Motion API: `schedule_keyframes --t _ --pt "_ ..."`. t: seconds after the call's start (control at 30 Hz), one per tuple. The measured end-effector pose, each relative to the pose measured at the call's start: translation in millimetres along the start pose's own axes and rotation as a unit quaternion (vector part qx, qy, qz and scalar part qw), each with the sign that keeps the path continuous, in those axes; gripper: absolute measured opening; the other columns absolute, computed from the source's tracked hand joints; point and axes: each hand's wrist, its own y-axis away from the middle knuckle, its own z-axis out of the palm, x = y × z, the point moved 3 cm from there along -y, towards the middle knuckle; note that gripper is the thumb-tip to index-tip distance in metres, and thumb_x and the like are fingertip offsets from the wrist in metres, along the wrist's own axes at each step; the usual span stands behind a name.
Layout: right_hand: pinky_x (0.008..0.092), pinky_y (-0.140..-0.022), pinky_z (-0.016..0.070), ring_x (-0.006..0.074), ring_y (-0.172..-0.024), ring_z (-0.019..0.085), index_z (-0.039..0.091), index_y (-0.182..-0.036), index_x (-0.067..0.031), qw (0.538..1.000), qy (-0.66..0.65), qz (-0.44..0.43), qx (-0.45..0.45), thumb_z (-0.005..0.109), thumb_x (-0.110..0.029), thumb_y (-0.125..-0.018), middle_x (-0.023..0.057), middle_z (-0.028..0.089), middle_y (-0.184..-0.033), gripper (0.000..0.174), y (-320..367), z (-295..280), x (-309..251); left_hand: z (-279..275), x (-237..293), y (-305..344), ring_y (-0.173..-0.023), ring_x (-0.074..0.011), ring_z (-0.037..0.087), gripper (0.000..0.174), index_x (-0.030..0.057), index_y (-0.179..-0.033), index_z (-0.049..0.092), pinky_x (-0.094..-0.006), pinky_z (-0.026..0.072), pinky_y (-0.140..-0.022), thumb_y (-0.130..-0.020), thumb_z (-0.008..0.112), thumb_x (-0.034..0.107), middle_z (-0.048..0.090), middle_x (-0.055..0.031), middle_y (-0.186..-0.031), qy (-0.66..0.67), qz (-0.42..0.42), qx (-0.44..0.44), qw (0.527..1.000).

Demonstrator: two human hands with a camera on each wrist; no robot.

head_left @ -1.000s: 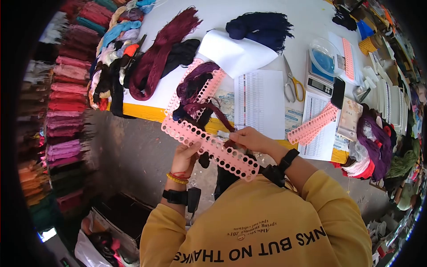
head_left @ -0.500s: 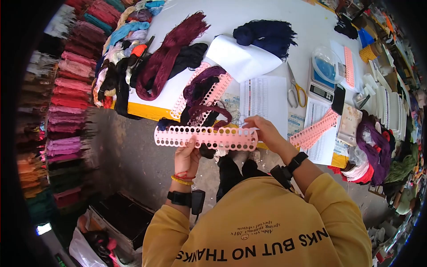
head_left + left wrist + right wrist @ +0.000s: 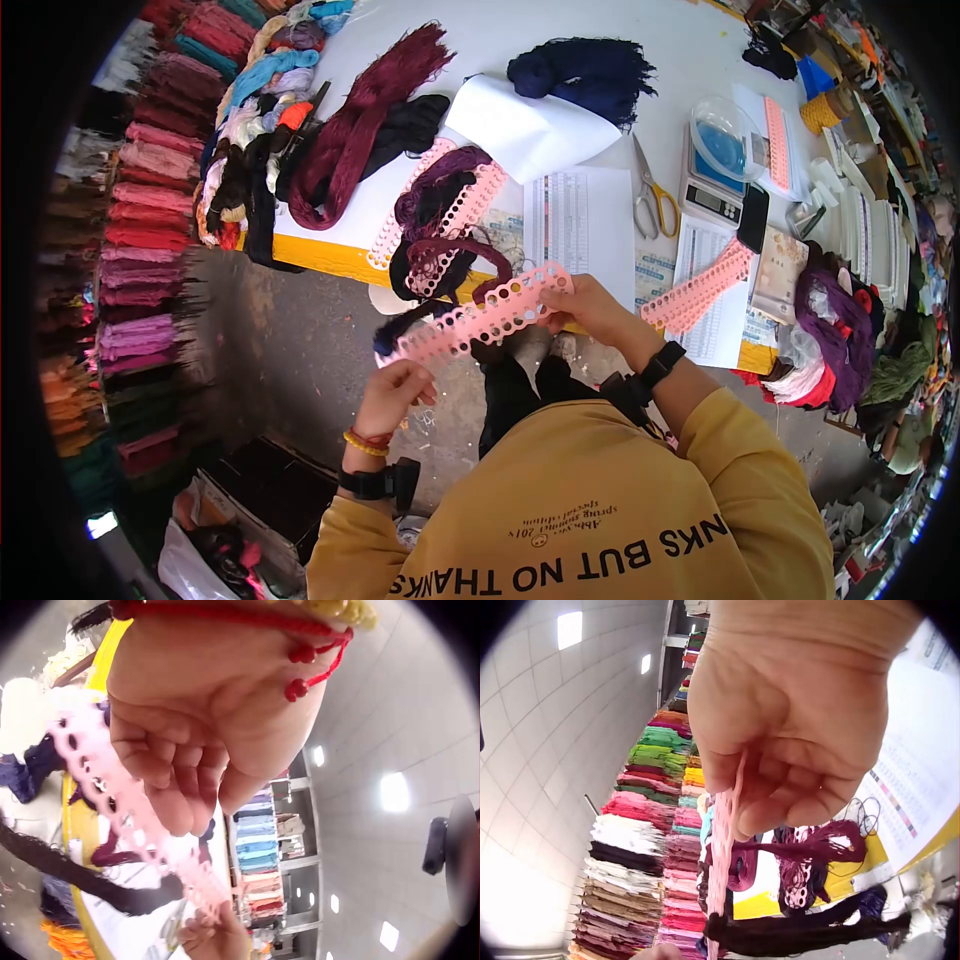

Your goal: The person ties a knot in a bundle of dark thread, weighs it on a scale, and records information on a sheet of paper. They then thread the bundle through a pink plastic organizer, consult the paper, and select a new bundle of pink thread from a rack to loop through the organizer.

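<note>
Well, far on the left hang rows of thread bundles point(image 3: 150, 230), red and pink and green. Next comes the left hand point(image 3: 392, 392), low down, with its fingers curled right at the bottom end of the pink strip point(image 3: 480, 315) — I cannot tell if it pinches the strip or only touches it. The pink strip is full of round holes. It is up in the air in front of the table point(image 3: 320, 255) and slants up to the right. Dark threads point(image 3: 402, 325) hang from it. At its top end the right hand point(image 3: 588, 305) pinches it tight between thumb and fingers. Further right on the table lie a paper sheet point(image 3: 585, 225), scissors point(image 3: 650, 200), a little scale point(image 3: 712, 180) — and a spare strip point(image 3: 700, 285).
</note>
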Motion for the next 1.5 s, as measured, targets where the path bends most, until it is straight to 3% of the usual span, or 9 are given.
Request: schedule_keyframes --t 0.1,0.2,0.37,0.67,0.9,1.1,1.17,1.3,1.5 --pt "0.0214 -0.056 0.0472 0.0111 -0.059 0.058 0.061 -0.088 -0.0002 0.999 0.035 0.0 -0.019 0.059 -0.036 -0.084 0.0084 0.064 -0.074 0.036 -6.0 -4.2 3.2 0.0 21.8 -6.9 -0.071 -0.0111 0.058 0.014 -0.0006 -0.092 0.06 -0.023 0.0454 -0.066 -0.085 0.057 0.011 0.062 -0.0055 -0.078 0.023 0.09 0.075 0.993" --pt "0.0214 -0.056 0.0469 0.0114 -0.058 0.057 0.061 -0.086 0.0002 0.998 0.049 0.006 -0.033 0.058 -0.038 -0.084 0.0085 0.063 -0.072 0.038 -5.0 3.2 -4.4 13.3 29.4 -27.2 -0.075 -0.0106 0.057 0.017 0.0002 -0.098 0.06 -0.0241 0.0455 -0.069 -0.083 0.059 0.009 0.061 -0.0048 -0.079 -0.161 0.184 0.059 0.968" --pt "0.0218 -0.054 0.0464 0.0119 -0.056 0.057 0.06 -0.084 0.0003 0.999 0.031 0.005 -0.036 0.058 -0.038 -0.085 0.0078 0.062 -0.071 0.038 -9.9 1.8 -5.7 35.3 15.5 -47.2 -0.066 -0.0069 0.048 0.021 -0.0003 -0.096 0.06 -0.0224 0.041 -0.06 -0.086 0.057 0.018 0.057 -0.0014 -0.072 -0.106 0.093 -0.04 0.989" --pt "0.0247 -0.062 0.0466 0.0111 -0.065 0.056 0.058 -0.094 -0.0026 0.996 -0.079 -0.029 -0.038 0.052 -0.037 -0.088 0.0064 0.06 -0.078 0.036 -12.0 -14.9 -5.7 40.4 9.7 -57.0 -0.058 -0.0024 0.043 0.016 0.0031 -0.084 0.059 -0.0186 0.0366 -0.053 -0.087 0.055 0.018 0.052 0.0054 -0.066 -0.056 0.059 -0.009 0.997" --pt "0.0236 -0.055 0.0435 0.0109 -0.063 0.056 0.057 -0.1 -0.005 0.966 0.078 0.047 0.242 0.057 -0.033 -0.082 0.0039 0.06 -0.082 0.034 -12.2 -94.4 32.8 -12.0 14.6 -45.4 -0.055 -0.0039 0.044 0.016 0.0027 -0.082 0.059 -0.0196 0.0371 -0.051 -0.086 0.056 0.018 0.051 0.0035 -0.063 0.074 0.045 0.173 0.981" --pt "0.0273 -0.054 0.0436 0.0137 -0.061 0.055 0.055 -0.105 -0.0035 0.902 0.121 0.061 0.409 0.06 -0.02 -0.079 0.005 0.057 -0.084 0.031 -0.5 -146.7 62.9 -87.3 65.0 -6.7 -0.055 -0.0088 0.051 0.01 0.0083 -0.085 0.056 -0.0205 0.0419 -0.05 -0.088 0.053 0.017 0.057 -0.0003 -0.068 0.37 0.15 0.266 0.877" --pt "0.0323 -0.061 0.0462 0.0202 -0.07 0.059 0.056 -0.104 -0.0083 0.885 0.263 0.024 0.383 0.06 -0.023 -0.077 0.007 0.059 -0.086 0.031 -5.8 -158.7 78.3 -99.6 73.5 0.5 -0.061 -0.0078 0.054 0.013 0.0072 -0.09 0.057 -0.021 0.0428 -0.053 -0.088 0.054 0.019 0.059 -0.0007 -0.074 0.363 0.179 0.226 0.886" --pt "0.0367 -0.074 0.0469 0.0272 -0.085 0.059 0.056 -0.106 -0.0155 0.842 0.475 -0.008 0.256 0.057 -0.021 -0.078 0.0091 0.058 -0.095 0.029 -2.6 -135.9 75.6 -83.7 64.7 -18.3 -0.066 -0.0102 0.055 0.016 0.0057 -0.095 0.058 -0.0219 0.044 -0.059 -0.087 0.054 0.02 0.06 -0.0016 -0.077 0.353 0.145 0.282 0.88" --pt "0.0373 -0.078 0.0458 0.0252 -0.091 0.057 0.056 -0.11 -0.0193 0.81 0.575 0.009 0.113 0.05 -0.02 -0.082 0.0071 0.057 -0.098 0.029 7.3 -103.9 75.4 -52.9 30.8 -43.5 -0.069 -0.0118 0.058 0.014 0.0052 -0.096 0.058 -0.0239 0.0468 -0.061 -0.089 0.051 0.016 0.062 -0.0031 -0.081 0.386 0.075 0.221 0.893"
